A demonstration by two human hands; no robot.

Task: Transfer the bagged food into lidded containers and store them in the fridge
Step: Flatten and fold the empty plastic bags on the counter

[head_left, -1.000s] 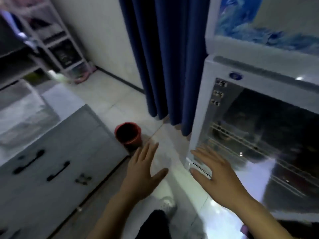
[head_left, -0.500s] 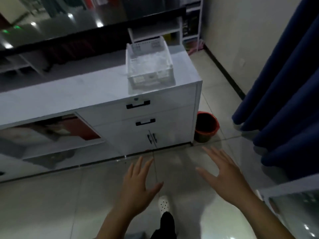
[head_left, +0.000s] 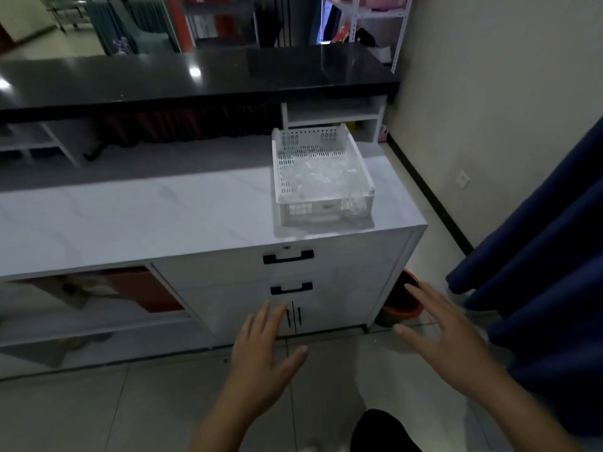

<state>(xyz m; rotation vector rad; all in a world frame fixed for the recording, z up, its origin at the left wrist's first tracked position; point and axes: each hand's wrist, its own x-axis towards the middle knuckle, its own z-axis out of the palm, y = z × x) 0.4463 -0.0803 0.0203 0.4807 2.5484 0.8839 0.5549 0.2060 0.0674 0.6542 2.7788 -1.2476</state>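
Shop: black service counter (head_left: 195,76), white cabinet (head_left: 326,272), stocked shelving (head_left: 375,14).

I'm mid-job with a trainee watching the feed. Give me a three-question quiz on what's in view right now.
1. True or false: the left hand grips a drawer handle.
2. Where does the white perforated basket sit? A) on the floor B) on the right end of the white marble countertop C) on the black counter
3. Fill in: the red bucket stands on the floor between the white cabinet and the blue ____.

Key
1. False: both it and the right hand are open, fingers spread, holding nothing.
2. B
3. curtain
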